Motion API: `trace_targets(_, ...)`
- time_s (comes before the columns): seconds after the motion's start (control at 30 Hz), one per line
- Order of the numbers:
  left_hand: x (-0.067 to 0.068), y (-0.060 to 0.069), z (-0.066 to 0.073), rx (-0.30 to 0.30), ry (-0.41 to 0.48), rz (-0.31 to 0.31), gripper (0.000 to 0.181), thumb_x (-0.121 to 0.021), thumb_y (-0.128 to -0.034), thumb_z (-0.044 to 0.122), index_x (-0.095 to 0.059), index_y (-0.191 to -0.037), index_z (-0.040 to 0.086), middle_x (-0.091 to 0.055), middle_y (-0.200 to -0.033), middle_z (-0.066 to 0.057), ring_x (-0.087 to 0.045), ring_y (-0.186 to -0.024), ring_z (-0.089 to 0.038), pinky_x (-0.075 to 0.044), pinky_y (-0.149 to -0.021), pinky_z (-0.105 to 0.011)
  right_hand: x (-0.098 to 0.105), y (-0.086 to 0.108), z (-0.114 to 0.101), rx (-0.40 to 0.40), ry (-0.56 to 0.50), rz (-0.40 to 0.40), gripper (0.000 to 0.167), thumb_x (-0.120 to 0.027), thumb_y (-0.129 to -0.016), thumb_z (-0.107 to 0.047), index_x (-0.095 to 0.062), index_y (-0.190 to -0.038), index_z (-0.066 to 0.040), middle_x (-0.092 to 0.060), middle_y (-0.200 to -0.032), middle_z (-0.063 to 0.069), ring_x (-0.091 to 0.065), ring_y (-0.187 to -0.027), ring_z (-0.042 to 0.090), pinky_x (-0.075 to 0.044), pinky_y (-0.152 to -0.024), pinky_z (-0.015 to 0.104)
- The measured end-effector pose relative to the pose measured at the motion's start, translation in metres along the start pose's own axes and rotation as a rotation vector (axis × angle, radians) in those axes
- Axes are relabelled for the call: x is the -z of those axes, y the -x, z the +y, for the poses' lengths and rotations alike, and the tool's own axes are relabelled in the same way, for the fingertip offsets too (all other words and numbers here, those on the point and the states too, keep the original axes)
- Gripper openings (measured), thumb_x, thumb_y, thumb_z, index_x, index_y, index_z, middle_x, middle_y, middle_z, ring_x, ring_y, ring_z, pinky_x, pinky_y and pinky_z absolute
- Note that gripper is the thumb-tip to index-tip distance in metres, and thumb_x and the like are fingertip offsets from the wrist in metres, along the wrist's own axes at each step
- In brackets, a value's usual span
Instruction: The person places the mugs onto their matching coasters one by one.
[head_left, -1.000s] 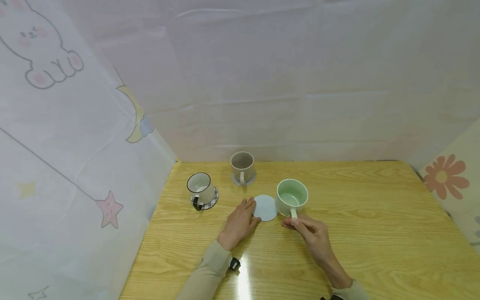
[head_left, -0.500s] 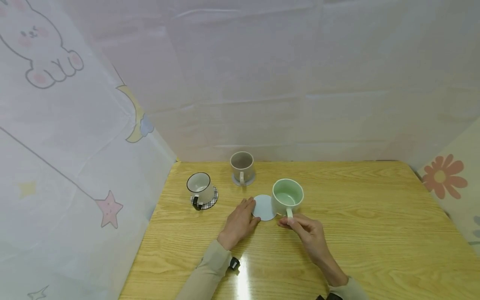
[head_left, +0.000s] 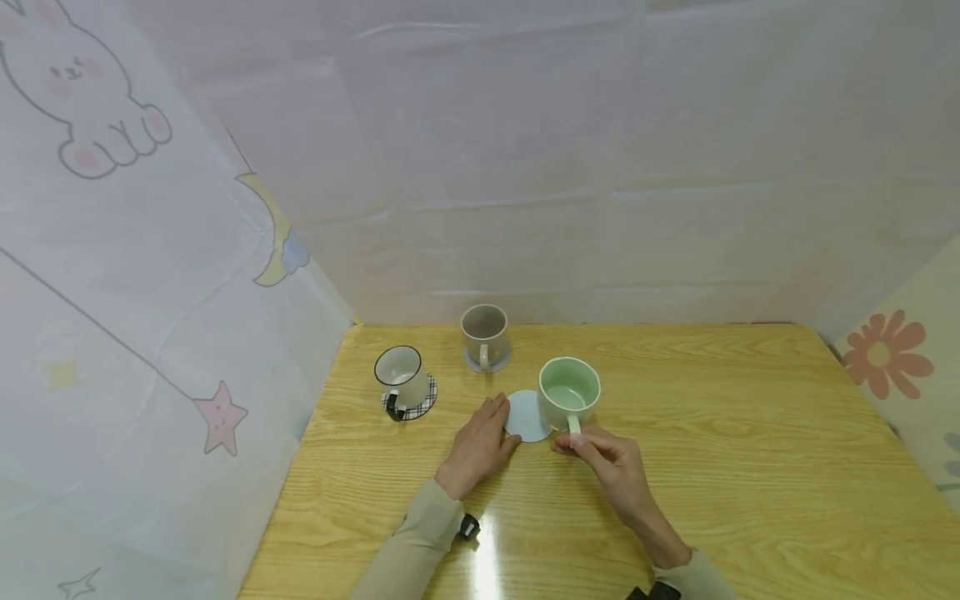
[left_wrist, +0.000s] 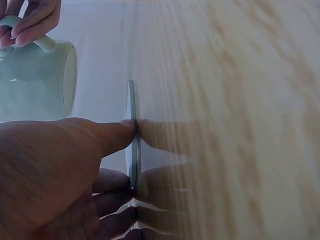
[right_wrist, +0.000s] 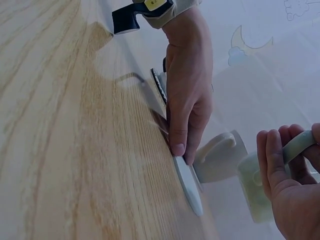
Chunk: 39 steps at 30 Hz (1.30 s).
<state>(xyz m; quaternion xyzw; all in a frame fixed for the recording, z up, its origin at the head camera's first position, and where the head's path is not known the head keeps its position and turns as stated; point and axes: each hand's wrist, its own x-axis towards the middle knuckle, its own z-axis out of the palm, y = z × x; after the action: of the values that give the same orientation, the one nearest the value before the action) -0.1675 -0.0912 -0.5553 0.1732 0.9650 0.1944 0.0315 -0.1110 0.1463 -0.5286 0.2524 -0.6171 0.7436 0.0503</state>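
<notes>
My right hand [head_left: 618, 475] pinches the handle of a pale green mug [head_left: 568, 387] and holds it upright. In the left wrist view the base of this mug [left_wrist: 37, 82] is off the table, apart from the light blue round coaster [head_left: 523, 419]. From above, the mug overlaps the coaster's right edge. My left hand [head_left: 476, 446] lies left of the coaster, thumb and fingertips gripping its left rim while it stays flat on the wood. The right wrist view has the coaster [right_wrist: 189, 187] edge-on below the mug.
A white mug [head_left: 402, 379] with a black rim and handle stands on a checked coaster [head_left: 424, 406] at the left. Further back, a grey-beige mug [head_left: 480, 337] sits on a grey round coaster [head_left: 500, 362]. Printed sheets [head_left: 525, 167] border the wooden table [head_left: 750, 433].
The right hand has carried the green mug leftward, so it covers more of the coaster's right side. My left hand stays in place at the coaster.
</notes>
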Motion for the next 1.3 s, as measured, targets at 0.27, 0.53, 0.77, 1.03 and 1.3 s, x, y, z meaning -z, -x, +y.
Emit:
trace_targets(0.27,0.001,0.001,0.001,0.007,0.012,-0.009,0.068,-0.068,-0.1060,0.030,-0.044,-0.161,0.000,-0.042,-0.169,-0.017,-0.041,-0.156,-0.037,-0.039,-0.126,-0.050,0.000,-0.001,0.006,0.016,-0.011,0.000,0.022,-0.050,-0.105,0.014,-0.068,-0.112,0.025,-0.079,-0.109,0.014,-0.079,-0.103,0.018,-0.064,-0.092,0.033)
trace_targets(0.53,0.002,0.000,0.002,0.008,0.006,-0.008,0.068,-0.069,-0.1058,0.031,-0.044,-0.161,-0.001,-0.042,-0.169,-0.017,-0.041,-0.156,-0.037,-0.040,-0.125,-0.051,0.001,-0.002,0.013,-0.014,-0.003,-0.010,0.022,-0.051,-0.106,0.012,-0.067,-0.112,0.026,-0.077,-0.109,0.019,-0.079,-0.104,0.018,-0.064,-0.093,0.033)
trace_targets(0.77,0.002,0.001,0.001,0.002,0.000,-0.005,0.068,-0.069,-0.1058,0.031,-0.045,-0.160,-0.001,-0.043,-0.168,-0.018,-0.042,-0.155,-0.038,-0.041,-0.125,-0.050,0.003,-0.003,0.019,-0.020,0.013,-0.033,0.022,-0.051,-0.106,0.012,-0.068,-0.111,0.025,-0.074,-0.109,0.030,-0.079,-0.104,0.021,-0.064,-0.092,0.034)
trace_targets(1.03,0.004,-0.001,0.001,0.006,0.018,0.000,0.068,-0.070,-0.1050,0.031,-0.046,-0.160,0.000,-0.043,-0.168,-0.018,-0.042,-0.155,-0.037,-0.040,-0.125,-0.051,0.001,-0.006,0.026,-0.018,0.029,-0.041,0.022,-0.052,-0.106,0.011,-0.071,-0.112,0.022,-0.075,-0.109,0.026,-0.079,-0.103,0.017,-0.064,-0.091,0.032)
trace_targets(1.3,0.005,0.001,0.002,0.013,0.025,-0.001,0.067,-0.071,-0.1044,0.030,-0.048,-0.159,0.000,-0.045,-0.167,-0.018,-0.044,-0.155,-0.038,-0.042,-0.124,-0.052,-0.006,-0.008,0.028,-0.023,0.011,-0.047,0.022,-0.053,-0.106,0.011,-0.071,-0.111,0.022,-0.075,-0.108,0.027,-0.079,-0.104,0.018,-0.064,-0.092,0.034)
